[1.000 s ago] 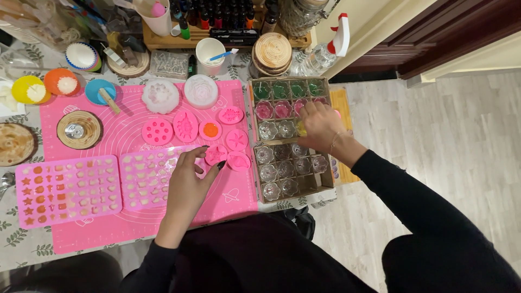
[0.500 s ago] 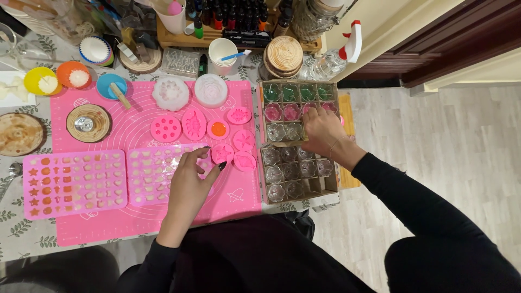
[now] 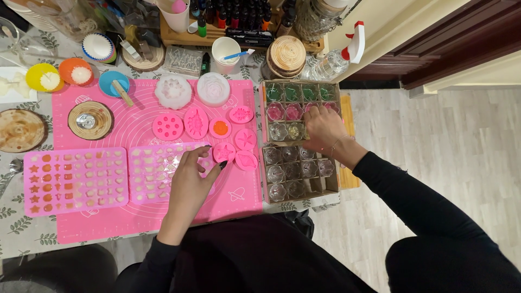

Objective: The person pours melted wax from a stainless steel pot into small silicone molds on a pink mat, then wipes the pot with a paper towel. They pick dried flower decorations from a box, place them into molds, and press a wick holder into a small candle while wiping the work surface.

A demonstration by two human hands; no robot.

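Right hand: your right hand [image 3: 324, 129] is down in the upper cardboard tray [image 3: 262, 111], fingers curled over the third row, right beside a small glass cup with yellow in it [image 3: 296, 131]. Whether the grip is closed on a cup underneath or just touching, I cannot tell; the hand covers it.

Left hand: your left hand [image 3: 190, 182] lies flat and released on the pink silicone mat [image 3: 233, 198], fingertips on the edge of the near pink mould tray [image 3: 157, 173], likely steadying you as you lean right.

Glass cups: they sit one per cell, upright, the card dividers keeping them apart. Green fills run along the far row [image 3: 293, 92], pink ones in the next [image 3: 285, 112], and the lower cardboard tray [image 3: 297, 172] holds clear cups, seemingly unfilled.

Small moulds: round pink moulds [image 3: 168, 126] cluster mid-mat, one with an orange centre [image 3: 220, 128], near your left hand.

Left mould tray: the far-left pink tray [image 3: 73, 180] shows orange shapes in its left columns.

Back of the surface: a white cup with a blue stick [image 3: 225, 51], a row of small dark bottles [image 3: 233, 13] and a spray bottle [image 3: 334, 59] stand well behind the mat.
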